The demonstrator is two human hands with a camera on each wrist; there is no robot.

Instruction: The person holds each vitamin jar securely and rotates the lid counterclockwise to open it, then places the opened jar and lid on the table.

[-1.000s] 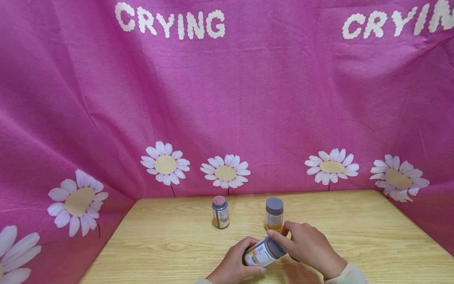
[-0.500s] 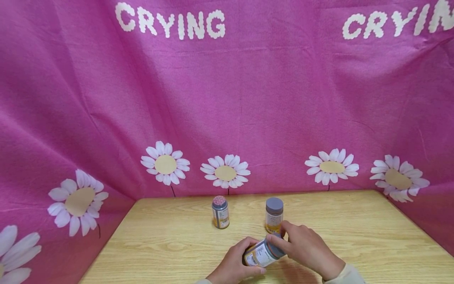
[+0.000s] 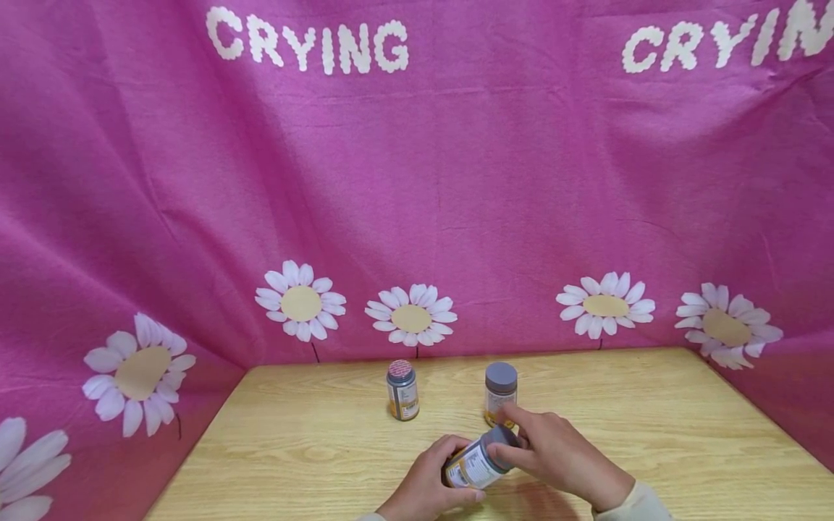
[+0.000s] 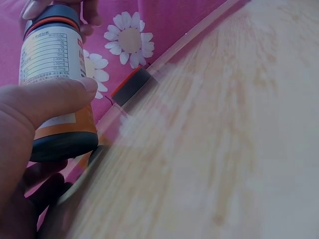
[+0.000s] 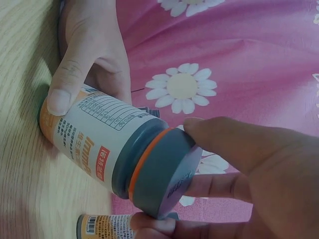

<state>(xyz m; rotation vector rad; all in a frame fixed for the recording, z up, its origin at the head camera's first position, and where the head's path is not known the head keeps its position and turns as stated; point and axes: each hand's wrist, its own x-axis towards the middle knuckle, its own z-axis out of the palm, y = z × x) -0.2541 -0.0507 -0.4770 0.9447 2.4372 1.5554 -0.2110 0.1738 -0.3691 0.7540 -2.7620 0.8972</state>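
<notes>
Left hand (image 3: 426, 483) is grasping a tilted bottle (image 3: 469, 469) well in from the worktop's (image 3: 293, 441) far edge, apparently steadying it against twisting; thumb and fingers of right hand (image 3: 563, 454) are pinching its cap (image 5: 167, 172). Capless jar (image 3: 402, 394) and lidded jar (image 3: 500, 382) are standing upright nearer that edge.

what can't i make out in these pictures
Head view: standing capped bottle, lower right covered by the right hand.
Head view: upper-right white lettering, cut off by the picture's edge.
Head view: held bottle, fine print too small to read.
Right wrist view: left hand, partly hidden behind the held bottle.
</notes>
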